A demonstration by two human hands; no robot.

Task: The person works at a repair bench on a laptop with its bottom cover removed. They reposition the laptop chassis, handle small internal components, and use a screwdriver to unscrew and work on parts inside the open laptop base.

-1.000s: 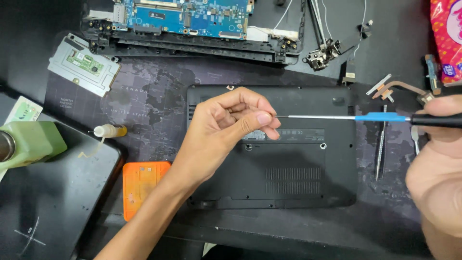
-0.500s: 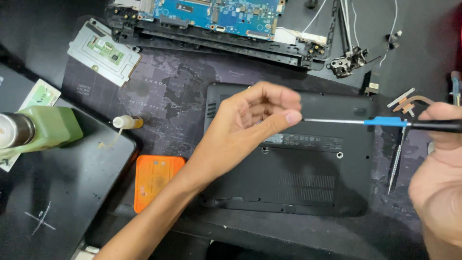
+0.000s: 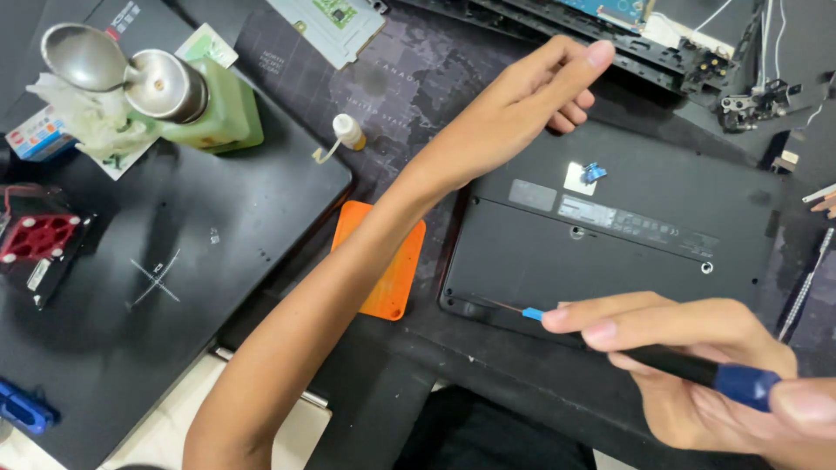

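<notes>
Well, two hands were at work over one black laptop base (image 3: 610, 235) lying bottom-up on the desk (image 3: 427, 61). The right hand (image 3: 688, 365) was closed around one screwdriver (image 3: 662, 361), thumb and fingers pinching the black shaft behind a small blue collar; its thin tip rested at the base's near left corner. The blue butt of the handle stuck out past the thumb, and the hand itself was cut off by the lower right edge. The left hand (image 3: 531, 104) reached across above the base's far edge, holding nothing, forefinger stretched out and the other fingers loosely curled; I could not tell whether it touched anything.

I counted one orange pad (image 3: 383, 261) just beside the base, partly under the left forearm. One small white bottle (image 3: 347, 132) lay on the mat, and one green bottle (image 3: 218, 100) with a metal cap stood on a second closed laptop (image 3: 165, 287) at the left. One red fan (image 3: 35, 239) sat at that laptop's left edge. One small blue bit (image 3: 594, 171) lay on a white sticker on the base.

Along the top, a circuit board (image 3: 610, 9) and a grey plate (image 3: 331, 22) were cropped. A hinge part (image 3: 753, 100) at upper right was too small to make out.
</notes>
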